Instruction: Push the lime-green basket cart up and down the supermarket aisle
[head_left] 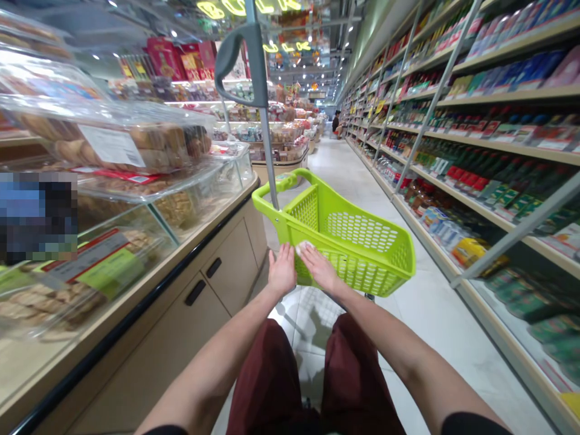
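Note:
In the head view a lime-green shopping basket cart (367, 241) stands in front of me, with perforated sides and a divider inside. A grey pole (267, 151) with a grey loop handle (260, 66) rises from its near left end. My left hand (283, 270) lies against the cart's near side, fingers stretched out, with nothing visible in it. Just to its right, my right hand (319, 267) presses a crumpled white wipe (302, 246) to the same side. Its fingers lie over the wipe and hide part of it.
At left is a wooden counter (181, 326) with a dark rail and glass bins, topped by clear boxes of baked goods (131, 142). Stocked shelves (489, 151) line the right. A tiled aisle floor (328, 157) runs ahead, where a person (336, 124) sits far off.

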Demonstrator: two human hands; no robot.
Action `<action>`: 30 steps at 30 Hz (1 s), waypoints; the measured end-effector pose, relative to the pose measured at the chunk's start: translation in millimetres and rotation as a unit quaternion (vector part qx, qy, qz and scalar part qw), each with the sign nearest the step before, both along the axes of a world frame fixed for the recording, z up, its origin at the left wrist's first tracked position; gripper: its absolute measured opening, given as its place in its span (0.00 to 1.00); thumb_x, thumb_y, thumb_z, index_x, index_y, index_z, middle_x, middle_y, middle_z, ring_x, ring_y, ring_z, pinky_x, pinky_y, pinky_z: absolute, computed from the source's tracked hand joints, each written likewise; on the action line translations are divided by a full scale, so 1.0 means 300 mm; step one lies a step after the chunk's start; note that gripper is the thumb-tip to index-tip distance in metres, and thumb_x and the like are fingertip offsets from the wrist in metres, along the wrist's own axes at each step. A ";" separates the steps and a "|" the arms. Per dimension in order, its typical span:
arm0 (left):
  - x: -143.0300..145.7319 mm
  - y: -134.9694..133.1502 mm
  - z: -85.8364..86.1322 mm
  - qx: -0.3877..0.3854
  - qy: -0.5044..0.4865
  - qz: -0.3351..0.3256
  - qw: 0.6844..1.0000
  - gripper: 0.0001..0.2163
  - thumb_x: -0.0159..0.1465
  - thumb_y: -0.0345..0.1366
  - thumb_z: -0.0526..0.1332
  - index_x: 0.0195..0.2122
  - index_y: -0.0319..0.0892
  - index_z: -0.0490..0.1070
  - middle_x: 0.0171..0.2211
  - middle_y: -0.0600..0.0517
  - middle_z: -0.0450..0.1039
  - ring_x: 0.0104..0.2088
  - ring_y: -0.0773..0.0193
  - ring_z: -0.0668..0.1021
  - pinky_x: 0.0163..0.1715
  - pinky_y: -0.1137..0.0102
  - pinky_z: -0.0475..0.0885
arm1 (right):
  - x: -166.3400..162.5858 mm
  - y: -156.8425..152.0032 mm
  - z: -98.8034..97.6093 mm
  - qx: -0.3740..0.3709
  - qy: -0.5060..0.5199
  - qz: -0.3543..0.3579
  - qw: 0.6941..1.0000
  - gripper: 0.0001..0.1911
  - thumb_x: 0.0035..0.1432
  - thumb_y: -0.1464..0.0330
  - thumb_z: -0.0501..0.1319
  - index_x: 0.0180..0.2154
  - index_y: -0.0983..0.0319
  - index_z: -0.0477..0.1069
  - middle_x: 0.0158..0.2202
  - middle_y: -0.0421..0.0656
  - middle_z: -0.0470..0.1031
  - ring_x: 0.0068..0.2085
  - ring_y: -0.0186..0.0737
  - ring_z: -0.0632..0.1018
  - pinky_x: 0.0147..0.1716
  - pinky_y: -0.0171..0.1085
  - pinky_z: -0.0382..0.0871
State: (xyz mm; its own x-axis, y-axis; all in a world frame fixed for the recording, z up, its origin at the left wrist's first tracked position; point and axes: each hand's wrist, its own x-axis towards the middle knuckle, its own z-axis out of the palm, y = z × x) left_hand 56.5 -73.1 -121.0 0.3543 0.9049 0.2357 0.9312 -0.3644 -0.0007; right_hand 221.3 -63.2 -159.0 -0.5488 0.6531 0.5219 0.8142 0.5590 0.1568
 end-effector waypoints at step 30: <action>0.273 -0.121 -0.038 -0.011 0.014 -0.095 0.995 0.32 0.54 0.30 0.49 0.61 0.35 0.43 0.63 0.46 0.40 0.63 0.58 0.45 0.59 0.51 0.42 | 0.254 -0.140 -0.086 0.015 0.032 -0.077 0.996 0.20 0.60 0.75 0.45 0.52 0.67 0.63 0.56 0.48 0.60 0.61 0.42 0.54 0.56 0.47 0.57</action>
